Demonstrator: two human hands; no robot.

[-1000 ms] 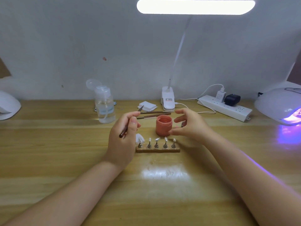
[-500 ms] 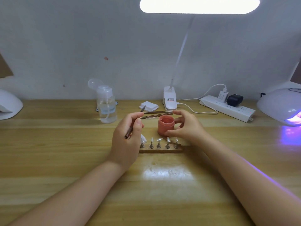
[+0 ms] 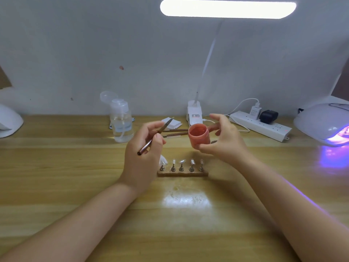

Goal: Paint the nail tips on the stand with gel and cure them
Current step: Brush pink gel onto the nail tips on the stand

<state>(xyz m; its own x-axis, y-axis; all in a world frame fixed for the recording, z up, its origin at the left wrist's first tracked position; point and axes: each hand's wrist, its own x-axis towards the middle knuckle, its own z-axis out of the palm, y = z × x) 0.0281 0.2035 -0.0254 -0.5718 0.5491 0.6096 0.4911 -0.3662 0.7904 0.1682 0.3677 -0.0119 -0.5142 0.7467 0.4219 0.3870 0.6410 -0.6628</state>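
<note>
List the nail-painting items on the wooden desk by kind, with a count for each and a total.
Thin brown-handled brushes: 3, one held in the left hand, two lying behind it
Open coral-red gel jar, held in the right hand: 1
Wooden stand: 1
Clear nail tips on the stand: 5
White curing lamps: 2, one lit violet, one at the left edge
Total: 12

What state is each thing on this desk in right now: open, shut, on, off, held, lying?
Gel jar: open, held tilted by the right hand.
Brush: held in the left hand.
Nail tips: upright on the stand.
Desk lamp: on.
Curing lamp: glowing purple.
Pump bottle: cap flipped open.
Spare brushes: lying on the desk.
</note>
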